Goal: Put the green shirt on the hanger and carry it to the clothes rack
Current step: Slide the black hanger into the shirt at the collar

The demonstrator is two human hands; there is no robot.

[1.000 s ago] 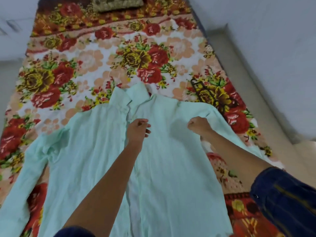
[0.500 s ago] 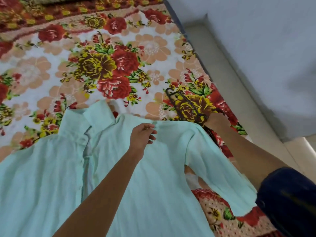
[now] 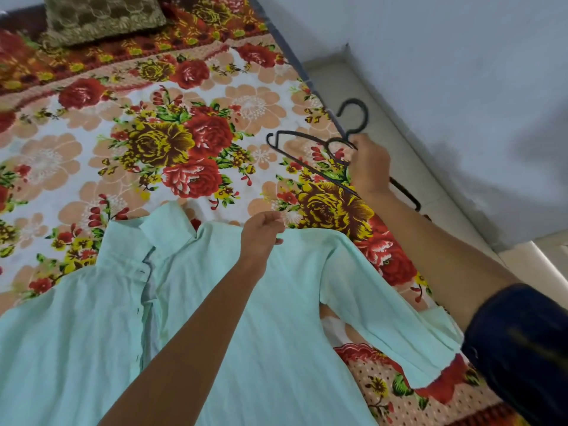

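Observation:
The pale green shirt (image 3: 276, 318) lies face up and spread flat on the flowered bedsheet (image 3: 252, 106), collar toward the far side and right sleeve angled to the bed's right edge. My left hand (image 3: 262, 232) has its fingers curled on the cloth at the shirt's right shoulder seam. Beyond that shoulder, my right hand (image 3: 368, 167) grips a black hanger (image 3: 366, 115) just below its hook and holds it lifted above the bed's right edge. The hanger is clear of the shirt.
An olive patterned pillow (image 3: 101, 16) lies at the head of the bed, far left. A grey wall (image 3: 461, 72) runs close along the bed's right side, with a narrow strip of floor (image 3: 399, 142) between them.
My right hand reached past the shirt's shoulder to the hanger lying on the sheet, closed on it and lifted it. My left hand stayed on the shirt's shoulder.

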